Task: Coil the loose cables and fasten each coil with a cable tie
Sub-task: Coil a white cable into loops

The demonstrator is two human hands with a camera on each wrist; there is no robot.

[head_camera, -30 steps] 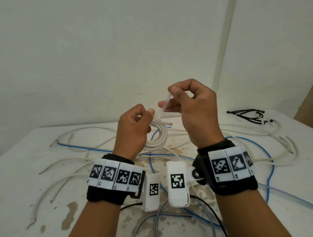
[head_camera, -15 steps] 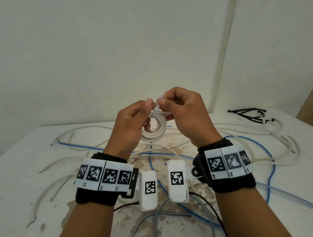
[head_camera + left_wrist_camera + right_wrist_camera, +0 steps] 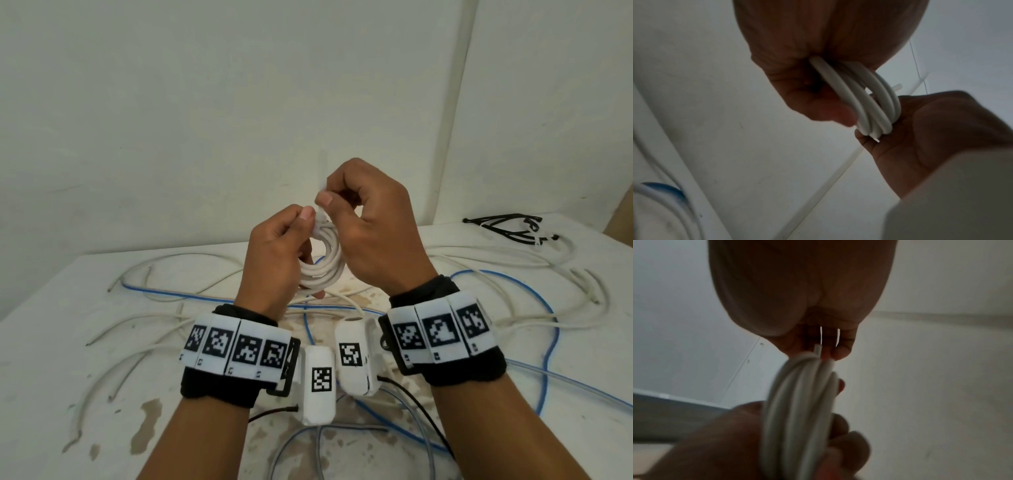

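A small coil of white cable hangs in the air between both hands, above the table. My left hand grips the coil at its top, fingers curled round the loops. My right hand pinches the white cable tie at the top of the coil between thumb and forefinger. In the right wrist view the coil runs down from my right fingertips, with two thin tie strands above it. The tie's head is hidden by my fingers.
The white table is strewn with loose white cables and a long blue cable. A black cable bundle lies at the far right. Grey and black wires run near the front edge. White walls stand behind.
My right hand came down from its raised pull and closed in on the coil's top. Both hands and the coil now sit closer together and slightly higher.
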